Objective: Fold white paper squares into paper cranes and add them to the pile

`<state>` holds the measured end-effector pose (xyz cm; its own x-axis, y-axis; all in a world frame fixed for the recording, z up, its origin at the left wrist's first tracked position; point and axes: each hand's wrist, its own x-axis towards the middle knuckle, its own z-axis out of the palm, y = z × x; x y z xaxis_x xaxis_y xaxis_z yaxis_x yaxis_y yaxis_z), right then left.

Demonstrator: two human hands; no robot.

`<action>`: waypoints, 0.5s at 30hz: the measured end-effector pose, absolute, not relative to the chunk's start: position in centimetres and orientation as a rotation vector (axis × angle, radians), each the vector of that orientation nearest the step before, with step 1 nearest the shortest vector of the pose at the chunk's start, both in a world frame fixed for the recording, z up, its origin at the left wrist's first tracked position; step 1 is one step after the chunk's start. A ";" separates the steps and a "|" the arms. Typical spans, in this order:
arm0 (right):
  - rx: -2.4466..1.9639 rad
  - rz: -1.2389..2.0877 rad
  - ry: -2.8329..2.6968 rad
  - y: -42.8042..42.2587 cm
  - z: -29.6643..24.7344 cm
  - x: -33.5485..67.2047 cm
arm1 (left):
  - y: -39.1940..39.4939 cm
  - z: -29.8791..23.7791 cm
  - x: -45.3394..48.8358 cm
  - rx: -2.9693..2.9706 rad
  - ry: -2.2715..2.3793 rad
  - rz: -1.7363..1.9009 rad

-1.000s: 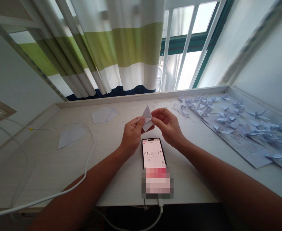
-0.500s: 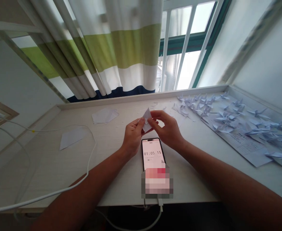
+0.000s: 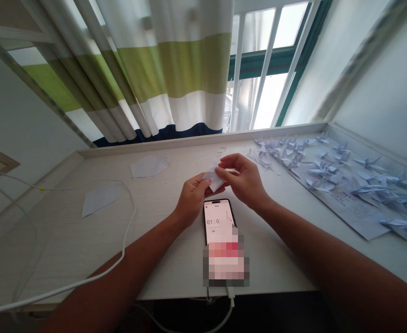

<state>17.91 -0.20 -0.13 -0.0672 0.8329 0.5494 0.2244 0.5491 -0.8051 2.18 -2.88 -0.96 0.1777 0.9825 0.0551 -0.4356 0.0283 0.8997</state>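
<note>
A small folded piece of white paper (image 3: 214, 180) is held up between my two hands, over the desk and just beyond the phone. My left hand (image 3: 192, 195) pinches its left side, thumb on top. On the other side my right hand (image 3: 244, 179) grips the paper's right edge between thumb and fingers; part of those fingers is hidden behind the paper. The phone (image 3: 217, 224) lies face up below my hands with a timer showing, its lower part blurred out.
Many folded paper cranes (image 3: 328, 169) cover the right side, some on a printed sheet (image 3: 358, 215). Loose white paper pieces (image 3: 149, 166) and another sheet (image 3: 99, 199) lie left. A white cable (image 3: 130, 217) loops across my left forearm. Paper scraps (image 3: 220, 150) lie behind my hands.
The paper's upright pointed tip has come down, and the piece now lies flatter between my fingers. My right index finger has lifted a little. The view has shifted slightly.
</note>
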 end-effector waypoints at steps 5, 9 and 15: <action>-0.662 0.005 -2.113 0.2 0.3 19.1 | -2.2 -0.5 1.6 0.889 0.806 1.292; -0.503 -0.165 -2.419 0.4 0.8 19.8 | -2.0 0.0 1.1 0.859 0.793 1.253; -0.536 -0.303 -2.535 0.3 1.1 20.0 | -1.9 -0.1 0.6 0.835 0.732 1.134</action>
<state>20.03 0.32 1.12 -0.7827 0.3130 0.5379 0.4309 0.8962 0.1054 0.61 -1.92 -0.09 0.2650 0.9610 -0.0787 -0.4681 0.1996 0.8608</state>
